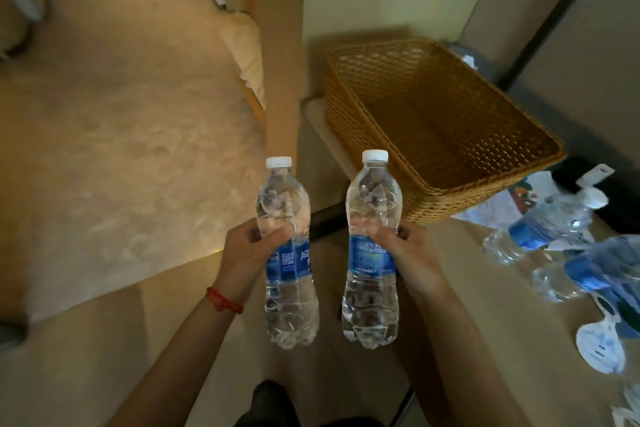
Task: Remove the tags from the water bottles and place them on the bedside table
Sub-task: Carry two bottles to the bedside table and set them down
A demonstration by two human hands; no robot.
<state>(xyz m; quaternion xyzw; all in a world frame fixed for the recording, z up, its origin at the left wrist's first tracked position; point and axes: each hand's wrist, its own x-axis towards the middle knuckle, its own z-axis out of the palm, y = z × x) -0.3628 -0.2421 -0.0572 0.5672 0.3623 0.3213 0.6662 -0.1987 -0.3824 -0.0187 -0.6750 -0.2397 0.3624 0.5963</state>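
I hold two clear water bottles upright in the air, each with a white cap and a blue label. My left hand (247, 248) grips the left bottle (287, 253) around its middle. The right bottle (372, 246) is gripped at its label by my right hand (405, 253). No tag shows on either neck. At the right, more bottles (543, 224) lie on a beige surface (485, 288), blurred. White and blue paper tags (601, 347) lie loose near them.
A woven wicker basket (540, 163) stands on the surface behind the right bottle, with nothing visible inside. A dark object (568, 173) and printed paper lie beside it. Carpet floor spreads on the left, with a wall corner (280, 62) ahead.
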